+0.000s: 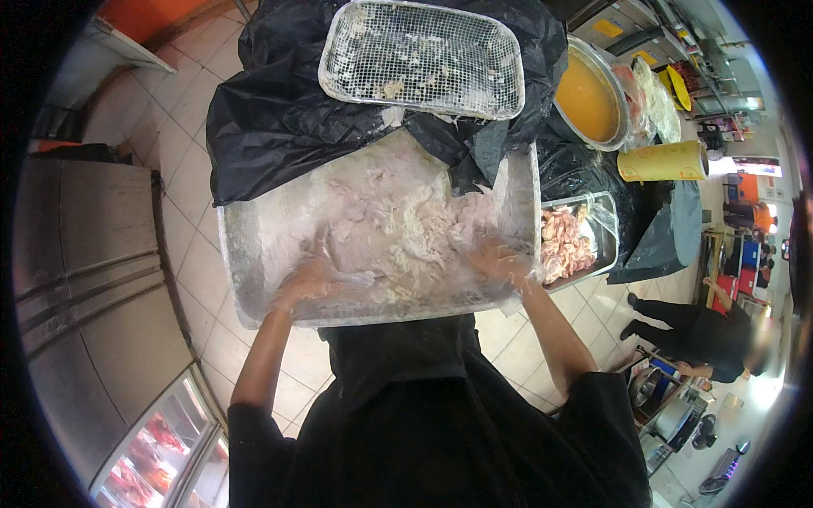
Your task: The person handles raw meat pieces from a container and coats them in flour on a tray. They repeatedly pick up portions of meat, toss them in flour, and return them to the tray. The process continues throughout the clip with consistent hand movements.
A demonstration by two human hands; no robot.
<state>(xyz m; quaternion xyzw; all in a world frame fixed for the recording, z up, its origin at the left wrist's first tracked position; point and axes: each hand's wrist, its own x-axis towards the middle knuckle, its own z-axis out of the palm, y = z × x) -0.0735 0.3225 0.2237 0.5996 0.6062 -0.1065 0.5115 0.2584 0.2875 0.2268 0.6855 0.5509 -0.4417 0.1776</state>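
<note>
A large metal tray (241,279) lies before me, holding a heap of white flour (406,209) with flour-coated pieces mixed through it. My left hand (324,273), blurred and in what looks like a clear plastic glove, is in the flour at the tray's near left. On the near right, my right hand (498,257) also touches the flour, blurred and with clear plastic at its wrist. Whether either hand grips a piece cannot be made out. Black plastic sheeting (286,133) covers the tray's far edge.
A flour-dusted wire basket (422,60) rests on the sheeting. To the right are a bowl of orange liquid (587,95), a yellow roll (664,160) and a smaller tray of raw meat pieces (565,244). Another person (692,330) stands farther right. Steel cabinet doors (95,273) flank the left.
</note>
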